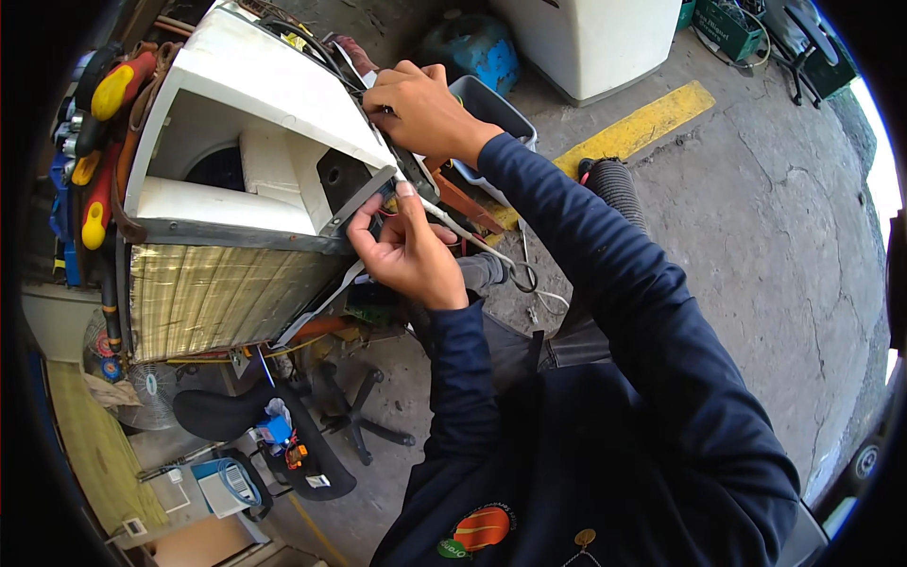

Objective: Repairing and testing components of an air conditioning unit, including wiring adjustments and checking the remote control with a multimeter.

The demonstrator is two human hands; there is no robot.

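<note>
An air conditioner unit (255, 71) with a white casing and an open front compartment stands before me. Its finned coil (222, 298) faces me below that opening. My left hand (411, 250) is at the right corner of the compartment, beside a metal strip (359, 200) and small wires. Its thumb and fingers close together there; what they pinch is too small to make out. My right hand (420, 109) reaches over the casing's right side with bent fingers. Whatever its fingertips grip is hidden behind them. A grey-white cable (463, 230) hangs from the unit beside my left hand.
Hand tools with red and yellow handles (123, 85) hang at the unit's left. Beyond my right hand are a grey bin (496, 109) and a blue tank (482, 52). A black office chair (312, 463) carrying small items is at lower left. A yellow stripe (642, 123) crosses the concrete floor.
</note>
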